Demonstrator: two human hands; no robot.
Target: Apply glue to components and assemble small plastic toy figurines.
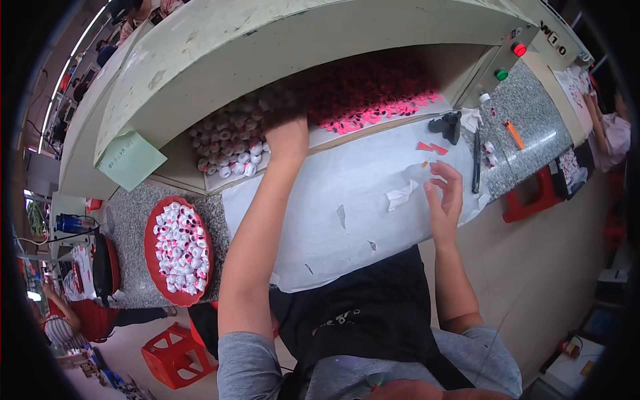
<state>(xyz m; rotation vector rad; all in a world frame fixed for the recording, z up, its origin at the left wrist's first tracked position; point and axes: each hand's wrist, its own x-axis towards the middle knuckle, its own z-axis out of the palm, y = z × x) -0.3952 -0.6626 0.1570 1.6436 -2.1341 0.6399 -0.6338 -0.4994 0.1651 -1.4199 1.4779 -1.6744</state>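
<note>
My left hand reaches into the long shelf opening, between a heap of small white pieces with pink marks and a spread of small pink pieces with dark spots. Shadow hides its fingers, so whatever they touch cannot be made out. Over the right part of a white sheet, my right hand is held with bent fingers, thumb and forefinger apart. A tiny orange bit shows by its fingertips. Close by are a crumpled white scrap and two red triangular scraps.
At left, a red oval basket holds many white-and-pink pieces. A black pen, an orange cutter and a dark crumpled piece lie at right. The pale cabinet overhangs the shelf. Red stools stand below.
</note>
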